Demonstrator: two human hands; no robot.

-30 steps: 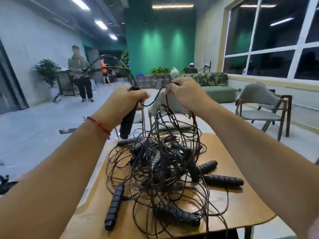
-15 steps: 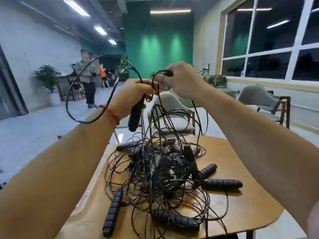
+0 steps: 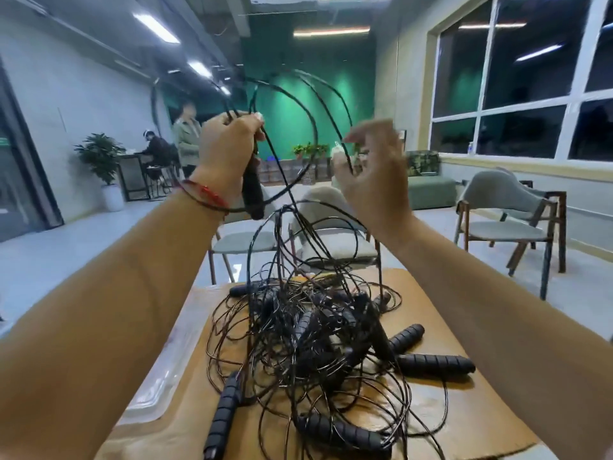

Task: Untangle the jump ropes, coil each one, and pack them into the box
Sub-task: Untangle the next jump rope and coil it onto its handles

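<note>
A tangle of thin black jump ropes [image 3: 315, 343] lies heaped on a wooden table [image 3: 464, 413], with several ribbed black handles sticking out, one at the right [image 3: 434, 363] and one at the front left [image 3: 222, 413]. My left hand [image 3: 229, 144] is raised above the pile and grips a black handle [image 3: 252, 194] together with loops of cord that arc overhead. My right hand [image 3: 371, 161] is up beside it, blurred, fingers loosely spread; a cord runs past its thumb side. Strands hang from both hands down into the pile.
A clear plastic container [image 3: 156, 386] sits at the table's left edge. Grey chairs stand behind the table [image 3: 331, 240] and at the right [image 3: 507, 224]. Two people are at the far left [image 3: 185, 137], near a potted plant [image 3: 99, 157].
Both hands rose and moved apart. My right hand loosened from its pinch on the cord, and the loops now arc higher above my left hand.
</note>
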